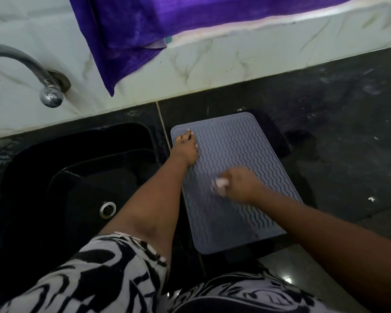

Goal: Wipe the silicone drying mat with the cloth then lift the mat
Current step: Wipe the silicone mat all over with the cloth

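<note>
Mat (233, 177) lies flat just right of the sink (77, 177); left hand (186, 146) presses its far-left corner, fingers spread, right hand (239, 184) bunches the cloth (220, 185) mid-mat; advise long overlapping strokes along the ridges.

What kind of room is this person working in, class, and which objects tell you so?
Most likely a home kitchen. A dark sink with a drain sits under a metal tap, and a ridged drying mat lies on the dark counter beside it.
</note>
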